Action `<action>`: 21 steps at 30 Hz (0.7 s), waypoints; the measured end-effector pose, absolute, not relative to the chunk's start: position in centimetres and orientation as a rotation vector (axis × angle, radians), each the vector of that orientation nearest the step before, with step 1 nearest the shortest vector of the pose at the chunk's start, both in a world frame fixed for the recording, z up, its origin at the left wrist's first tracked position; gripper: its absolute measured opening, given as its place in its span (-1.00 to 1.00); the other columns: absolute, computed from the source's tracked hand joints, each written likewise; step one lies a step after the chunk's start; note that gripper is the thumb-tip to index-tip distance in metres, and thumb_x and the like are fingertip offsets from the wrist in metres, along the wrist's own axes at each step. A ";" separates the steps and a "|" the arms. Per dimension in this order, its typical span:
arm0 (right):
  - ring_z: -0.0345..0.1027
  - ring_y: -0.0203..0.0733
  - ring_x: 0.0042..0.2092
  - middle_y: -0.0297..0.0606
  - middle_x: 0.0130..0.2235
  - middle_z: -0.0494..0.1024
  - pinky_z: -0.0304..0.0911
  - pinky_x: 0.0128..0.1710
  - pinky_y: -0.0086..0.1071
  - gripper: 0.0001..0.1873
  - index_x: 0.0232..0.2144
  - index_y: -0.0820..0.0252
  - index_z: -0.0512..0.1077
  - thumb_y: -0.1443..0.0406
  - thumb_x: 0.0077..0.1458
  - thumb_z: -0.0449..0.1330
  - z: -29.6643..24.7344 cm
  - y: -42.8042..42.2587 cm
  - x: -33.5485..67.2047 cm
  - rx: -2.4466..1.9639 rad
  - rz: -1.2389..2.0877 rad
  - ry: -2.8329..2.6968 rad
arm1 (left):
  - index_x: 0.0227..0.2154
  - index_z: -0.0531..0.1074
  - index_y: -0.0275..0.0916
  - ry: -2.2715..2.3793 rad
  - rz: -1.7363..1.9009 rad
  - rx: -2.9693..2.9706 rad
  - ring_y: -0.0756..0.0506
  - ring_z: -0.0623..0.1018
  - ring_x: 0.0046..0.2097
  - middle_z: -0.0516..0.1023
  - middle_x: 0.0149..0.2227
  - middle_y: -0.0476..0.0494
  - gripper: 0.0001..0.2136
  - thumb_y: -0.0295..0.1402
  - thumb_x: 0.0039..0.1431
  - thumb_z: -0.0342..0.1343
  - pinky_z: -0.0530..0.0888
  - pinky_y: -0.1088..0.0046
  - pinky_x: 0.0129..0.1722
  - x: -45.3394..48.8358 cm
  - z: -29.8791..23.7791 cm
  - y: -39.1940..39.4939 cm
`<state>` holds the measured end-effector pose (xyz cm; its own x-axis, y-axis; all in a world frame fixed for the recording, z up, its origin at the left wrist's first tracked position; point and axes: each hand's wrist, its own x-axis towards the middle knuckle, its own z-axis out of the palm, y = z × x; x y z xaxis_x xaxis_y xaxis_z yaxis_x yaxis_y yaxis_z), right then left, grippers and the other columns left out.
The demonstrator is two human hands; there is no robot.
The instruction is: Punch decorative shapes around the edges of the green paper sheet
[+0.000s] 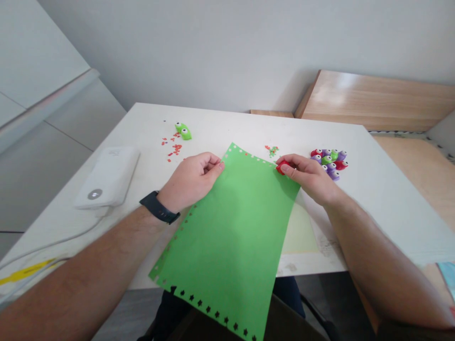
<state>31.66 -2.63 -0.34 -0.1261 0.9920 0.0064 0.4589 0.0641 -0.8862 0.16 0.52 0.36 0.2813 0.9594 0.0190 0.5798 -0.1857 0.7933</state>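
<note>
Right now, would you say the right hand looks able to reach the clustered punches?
Probably yes: the clustered punches lie beside the right hand with nothing visible between, though it may need to release its red punch first.

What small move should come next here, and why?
Probably the right hand should squeeze the red punch: it sits at the far edge of the green sheet, beside a row of holes, and the left hand grips the sheet.

Green sheet (234,222) slanted, near end overhanging bench (213,124); small cut-outs along far, left, near edges. Small red punch (281,168) at far edge, toward right corner.
</note>
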 end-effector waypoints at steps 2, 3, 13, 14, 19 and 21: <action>0.37 -0.11 -0.20 -0.27 -0.21 0.58 0.24 -0.17 -0.23 -0.61 -0.10 0.08 0.57 -0.05 0.25 0.27 -0.4 -2.6 31.7 -1.481 1.006 -1.664 | -0.22 0.55 -0.19 1.386 0.701 1.879 -0.11 0.53 -0.35 0.66 -0.30 -0.08 -0.69 -0.04 0.32 0.13 0.38 0.38 -0.34 0.1 0.3 0.5; 0.37 -0.12 -0.21 -0.27 -0.22 0.58 0.24 -0.17 -0.23 -0.62 -0.10 0.08 0.57 -0.05 0.25 0.27 -0.4 -2.6 31.7 -1.485 1.009 -1.660 | -0.21 0.55 -0.19 1.387 0.697 1.882 -0.11 0.53 -0.34 0.66 -0.30 -0.09 -0.69 -0.04 0.32 0.12 0.39 0.38 -0.33 0.0 0.3 0.5; 0.35 -0.13 -0.22 -0.27 -0.21 0.57 0.23 -0.20 -0.24 -0.62 -0.08 0.08 0.56 -0.04 0.26 0.27 -0.3 -2.8 31.4 -1.431 1.042 -1.684 | -0.24 0.44 -0.16 1.337 0.686 1.912 -0.09 0.41 -0.44 0.50 -0.43 -0.01 -0.64 0.04 0.38 0.02 0.28 0.38 -0.42 0.1 0.1 0.5; 0.35 -0.14 -0.23 -0.27 -0.21 0.57 0.23 -0.20 -0.24 -0.62 -0.08 0.08 0.57 -0.04 0.26 0.27 -0.3 -2.8 31.4 -1.434 1.036 -1.687 | -0.26 0.43 -0.15 1.337 0.679 1.911 -0.08 0.39 -0.45 0.48 -0.45 0.00 -0.64 0.05 0.37 0.03 0.27 0.38 -0.43 0.2 0.1 0.5; 0.35 -0.13 -0.23 -0.26 -0.21 0.57 0.24 -0.21 -0.24 -0.61 -0.08 0.07 0.57 -0.05 0.26 0.27 -0.2 -2.9 31.3 -1.433 1.028 -1.706 | -0.37 0.42 -0.15 1.368 0.651 1.954 -0.08 0.37 -0.47 0.44 -0.50 0.01 -0.67 0.02 0.28 0.16 0.22 0.39 -0.47 0.3 0.2 0.5; 0.36 -0.13 -0.22 -0.26 -0.20 0.57 0.25 -0.19 -0.23 -0.61 -0.07 0.08 0.57 -0.05 0.26 0.27 -0.3 -2.8 31.3 -1.428 1.030 -1.706 | -0.40 0.40 -0.15 1.367 0.632 1.962 -0.08 0.38 -0.47 0.44 -0.51 0.01 -0.67 0.01 0.28 0.16 0.21 0.40 -0.48 0.3 0.2 0.5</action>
<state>31.35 -2.82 -0.26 -0.1703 0.9854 0.0092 0.4505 0.0862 -0.8886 0.34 0.51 0.16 0.3383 0.9408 0.0194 0.6244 -0.2398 0.7434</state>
